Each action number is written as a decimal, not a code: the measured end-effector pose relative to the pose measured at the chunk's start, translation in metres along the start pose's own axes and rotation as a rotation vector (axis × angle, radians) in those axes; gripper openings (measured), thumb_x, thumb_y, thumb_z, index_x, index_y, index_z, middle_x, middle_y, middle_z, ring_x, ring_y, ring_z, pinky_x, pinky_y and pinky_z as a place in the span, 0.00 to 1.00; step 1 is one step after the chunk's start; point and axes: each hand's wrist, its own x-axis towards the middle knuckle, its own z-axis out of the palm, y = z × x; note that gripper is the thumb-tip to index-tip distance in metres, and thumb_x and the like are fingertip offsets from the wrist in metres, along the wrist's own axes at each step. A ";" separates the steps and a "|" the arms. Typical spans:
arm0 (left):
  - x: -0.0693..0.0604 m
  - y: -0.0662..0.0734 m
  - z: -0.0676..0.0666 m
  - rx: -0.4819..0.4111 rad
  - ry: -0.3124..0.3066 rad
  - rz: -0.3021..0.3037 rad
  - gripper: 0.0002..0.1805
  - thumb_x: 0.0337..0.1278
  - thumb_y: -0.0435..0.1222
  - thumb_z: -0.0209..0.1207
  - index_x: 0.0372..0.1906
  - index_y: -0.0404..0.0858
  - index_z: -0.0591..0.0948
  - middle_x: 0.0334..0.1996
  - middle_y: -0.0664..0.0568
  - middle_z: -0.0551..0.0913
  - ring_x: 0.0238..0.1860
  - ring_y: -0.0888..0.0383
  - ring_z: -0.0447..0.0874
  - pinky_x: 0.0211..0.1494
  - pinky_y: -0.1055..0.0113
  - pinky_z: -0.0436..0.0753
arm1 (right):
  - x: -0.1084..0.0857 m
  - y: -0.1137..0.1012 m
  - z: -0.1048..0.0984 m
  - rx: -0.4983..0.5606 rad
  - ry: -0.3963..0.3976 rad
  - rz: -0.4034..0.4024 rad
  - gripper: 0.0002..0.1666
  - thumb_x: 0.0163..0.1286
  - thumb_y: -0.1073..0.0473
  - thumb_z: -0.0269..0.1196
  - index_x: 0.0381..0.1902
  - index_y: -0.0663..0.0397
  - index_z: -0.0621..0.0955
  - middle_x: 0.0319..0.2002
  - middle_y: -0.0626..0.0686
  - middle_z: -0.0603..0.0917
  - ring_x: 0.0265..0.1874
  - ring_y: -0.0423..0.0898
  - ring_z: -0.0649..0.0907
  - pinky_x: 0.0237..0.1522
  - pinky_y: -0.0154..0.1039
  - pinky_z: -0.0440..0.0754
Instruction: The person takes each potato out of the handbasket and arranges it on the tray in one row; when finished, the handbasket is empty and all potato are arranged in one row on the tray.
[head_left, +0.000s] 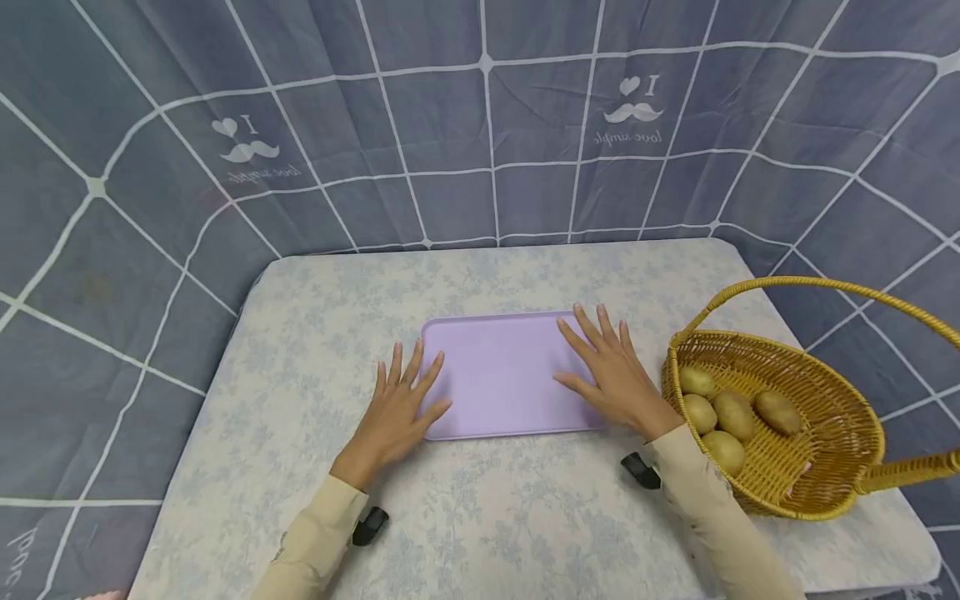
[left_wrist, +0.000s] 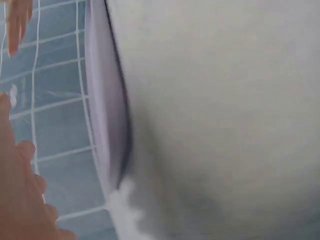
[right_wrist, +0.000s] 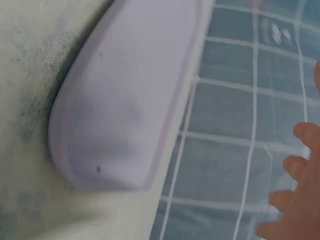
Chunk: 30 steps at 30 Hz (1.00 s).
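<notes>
A shallow lilac tray (head_left: 502, 375) lies flat on the cloth-covered table. My left hand (head_left: 397, 412), fingers spread, is at the tray's left edge; in the left wrist view the tray (left_wrist: 106, 100) appears apart from that hand (left_wrist: 22, 190). Over the tray's right end is my right hand (head_left: 611, 375), its fingers also spread and holding nothing. The right wrist view shows the tray's rounded end (right_wrist: 110, 125) with small dark specks, and the right hand's fingers (right_wrist: 282, 200) off to the side of it.
To the right stands a yellow wicker basket (head_left: 832, 417) with a tall arched handle and several potatoes (head_left: 733, 415) in it, close beside my right forearm. The patterned tablecloth (head_left: 330, 308) surrounds the tray. Grey-blue checked curtains (head_left: 536, 108) hang behind the table and at its sides.
</notes>
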 end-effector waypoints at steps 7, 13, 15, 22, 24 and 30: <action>-0.017 -0.011 0.017 -0.237 -0.088 -0.089 0.36 0.73 0.56 0.37 0.77 0.46 0.45 0.77 0.44 0.37 0.75 0.40 0.29 0.72 0.36 0.37 | -0.032 0.021 -0.042 0.413 0.099 0.162 0.44 0.69 0.53 0.61 0.76 0.34 0.53 0.77 0.48 0.47 0.75 0.49 0.46 0.73 0.57 0.48; -0.032 -0.015 0.031 -0.265 -0.096 -0.132 0.36 0.73 0.55 0.37 0.76 0.42 0.48 0.76 0.45 0.40 0.76 0.45 0.33 0.74 0.42 0.34 | -0.064 0.044 -0.084 0.719 0.267 0.179 0.38 0.68 0.72 0.58 0.73 0.52 0.61 0.73 0.51 0.62 0.68 0.36 0.65 0.63 0.24 0.67; -0.035 -0.014 0.034 -0.242 -0.088 -0.129 0.36 0.74 0.54 0.38 0.76 0.40 0.48 0.76 0.45 0.42 0.76 0.45 0.34 0.75 0.43 0.33 | -0.073 0.054 -0.095 0.834 0.319 0.171 0.35 0.67 0.75 0.56 0.71 0.61 0.64 0.69 0.52 0.68 0.64 0.35 0.70 0.58 0.23 0.72; -0.036 -0.011 0.039 -0.219 -0.063 -0.125 0.36 0.74 0.53 0.40 0.76 0.39 0.49 0.76 0.48 0.45 0.76 0.47 0.36 0.75 0.45 0.31 | -0.094 0.097 -0.114 0.953 0.325 0.281 0.26 0.69 0.73 0.55 0.65 0.68 0.69 0.58 0.45 0.80 0.58 0.37 0.78 0.51 0.23 0.76; -0.036 -0.011 0.039 -0.227 -0.062 -0.124 0.36 0.74 0.53 0.40 0.76 0.39 0.49 0.76 0.48 0.45 0.76 0.46 0.36 0.75 0.45 0.31 | -0.097 0.110 -0.114 0.904 0.288 0.323 0.25 0.70 0.70 0.56 0.65 0.67 0.70 0.56 0.43 0.82 0.55 0.35 0.79 0.50 0.22 0.75; -0.038 -0.010 0.039 -0.225 -0.050 -0.121 0.35 0.74 0.51 0.40 0.76 0.38 0.48 0.76 0.47 0.45 0.76 0.45 0.35 0.75 0.44 0.31 | -0.099 0.138 -0.103 0.677 0.095 0.487 0.28 0.72 0.56 0.58 0.68 0.54 0.70 0.58 0.44 0.79 0.52 0.28 0.77 0.48 0.20 0.74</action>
